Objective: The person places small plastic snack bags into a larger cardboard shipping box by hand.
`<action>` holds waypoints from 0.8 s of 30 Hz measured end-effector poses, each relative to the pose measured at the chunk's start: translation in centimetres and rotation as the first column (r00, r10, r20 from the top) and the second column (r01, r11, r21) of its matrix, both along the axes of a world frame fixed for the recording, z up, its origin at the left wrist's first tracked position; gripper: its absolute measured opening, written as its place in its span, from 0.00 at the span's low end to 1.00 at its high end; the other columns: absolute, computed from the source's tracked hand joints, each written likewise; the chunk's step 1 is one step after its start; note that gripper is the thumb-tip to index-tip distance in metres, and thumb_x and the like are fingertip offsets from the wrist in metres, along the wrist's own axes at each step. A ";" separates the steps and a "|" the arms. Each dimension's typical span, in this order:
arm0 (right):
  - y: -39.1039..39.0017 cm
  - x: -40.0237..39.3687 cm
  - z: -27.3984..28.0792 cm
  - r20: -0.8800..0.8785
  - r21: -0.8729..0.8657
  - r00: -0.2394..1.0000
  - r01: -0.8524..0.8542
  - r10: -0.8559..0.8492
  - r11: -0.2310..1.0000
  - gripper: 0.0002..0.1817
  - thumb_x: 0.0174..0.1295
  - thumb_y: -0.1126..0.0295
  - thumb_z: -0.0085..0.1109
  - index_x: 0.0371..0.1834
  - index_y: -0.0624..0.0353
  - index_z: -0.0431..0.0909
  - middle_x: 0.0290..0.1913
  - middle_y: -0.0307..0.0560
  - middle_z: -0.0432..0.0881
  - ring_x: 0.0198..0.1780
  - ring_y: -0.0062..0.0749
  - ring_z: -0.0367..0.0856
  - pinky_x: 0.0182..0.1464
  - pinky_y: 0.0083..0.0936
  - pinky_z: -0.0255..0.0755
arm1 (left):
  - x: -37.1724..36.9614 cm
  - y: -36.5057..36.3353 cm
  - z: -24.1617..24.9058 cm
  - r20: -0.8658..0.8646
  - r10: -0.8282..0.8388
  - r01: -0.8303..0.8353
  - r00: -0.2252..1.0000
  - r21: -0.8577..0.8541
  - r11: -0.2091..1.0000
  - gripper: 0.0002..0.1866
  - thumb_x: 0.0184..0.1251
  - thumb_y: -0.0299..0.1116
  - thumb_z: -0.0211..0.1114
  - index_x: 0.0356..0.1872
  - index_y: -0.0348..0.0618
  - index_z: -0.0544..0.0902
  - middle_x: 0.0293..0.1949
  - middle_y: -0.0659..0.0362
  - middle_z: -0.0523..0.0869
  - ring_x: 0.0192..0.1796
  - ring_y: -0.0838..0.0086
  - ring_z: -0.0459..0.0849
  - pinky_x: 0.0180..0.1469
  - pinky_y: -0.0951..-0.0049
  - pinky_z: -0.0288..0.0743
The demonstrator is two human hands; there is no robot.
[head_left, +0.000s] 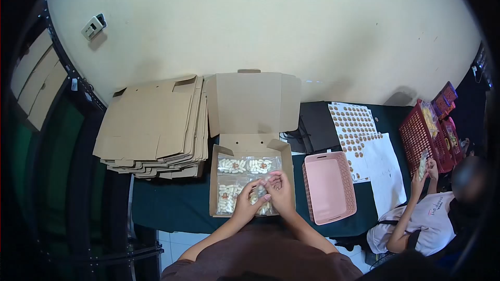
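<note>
An open cardboard box sits on the dark table in front of me, its lid standing up behind it. Inside lie clear packets of white capsules, two along the back and more at the front left. My left hand and my right hand meet over the front right of the box. Both pinch one clear packet held between them just above the other packets.
A stack of flat cardboard boxes lies at left. A pink basket stands right of the box, with black bags and sticker sheets behind. At right another person holds a packet beside a red basket.
</note>
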State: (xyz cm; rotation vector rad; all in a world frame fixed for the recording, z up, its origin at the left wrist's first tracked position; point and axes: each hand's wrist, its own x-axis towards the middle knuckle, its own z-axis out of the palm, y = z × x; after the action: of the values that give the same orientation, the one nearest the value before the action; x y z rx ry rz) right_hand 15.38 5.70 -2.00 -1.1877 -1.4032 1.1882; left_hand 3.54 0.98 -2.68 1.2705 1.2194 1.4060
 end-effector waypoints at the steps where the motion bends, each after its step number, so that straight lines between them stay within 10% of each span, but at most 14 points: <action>1: 0.2 0.0 -0.7 -0.010 0.011 0.998 0.065 -0.065 0.998 0.16 0.51 0.70 0.64 0.44 0.61 0.76 0.39 0.42 0.71 0.38 0.22 0.67 0.39 0.17 0.65 | -0.2 0.0 -0.2 0.026 -0.006 0.006 1.000 -0.025 1.000 0.21 0.56 0.31 0.66 0.51 0.39 0.73 0.49 0.56 0.77 0.51 0.74 0.74 0.53 0.74 0.67; 7: 1.3 1.7 -2.3 -0.091 -0.013 0.981 -0.176 0.174 0.984 0.12 0.50 0.72 0.66 0.36 0.64 0.79 0.46 0.48 0.75 0.52 0.28 0.70 0.53 0.23 0.63 | -0.9 0.0 0.5 0.053 0.037 -0.029 0.998 -0.139 0.990 0.10 0.64 0.32 0.58 0.38 0.35 0.80 0.35 0.58 0.82 0.41 0.80 0.77 0.46 0.79 0.68; 15: 1.1 3.2 0.5 -0.354 -0.316 0.899 -0.373 0.257 0.872 0.15 0.65 0.65 0.49 0.39 0.67 0.78 0.39 0.47 0.80 0.41 0.23 0.77 0.46 0.21 0.69 | -1.8 -0.1 0.7 0.301 -0.032 0.072 0.953 -0.121 0.990 0.18 0.71 0.38 0.46 0.41 0.32 0.79 0.39 0.56 0.82 0.46 0.74 0.78 0.53 0.76 0.66; 24: 1.2 2.7 0.7 -0.575 -0.272 0.818 -0.166 -0.021 0.948 0.16 0.68 0.63 0.41 0.43 0.65 0.73 0.38 0.47 0.78 0.39 0.26 0.76 0.45 0.24 0.72 | -0.3 -0.8 0.0 0.374 -0.242 0.335 0.895 -0.207 0.919 0.25 0.67 0.34 0.54 0.61 0.34 0.61 0.56 0.55 0.70 0.56 0.75 0.69 0.57 0.75 0.64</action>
State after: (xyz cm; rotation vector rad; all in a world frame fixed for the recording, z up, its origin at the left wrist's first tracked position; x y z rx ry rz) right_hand 18.05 6.94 -1.29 -0.8660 -0.8233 1.6993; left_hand 3.21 0.22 -2.66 0.9282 0.8998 1.1384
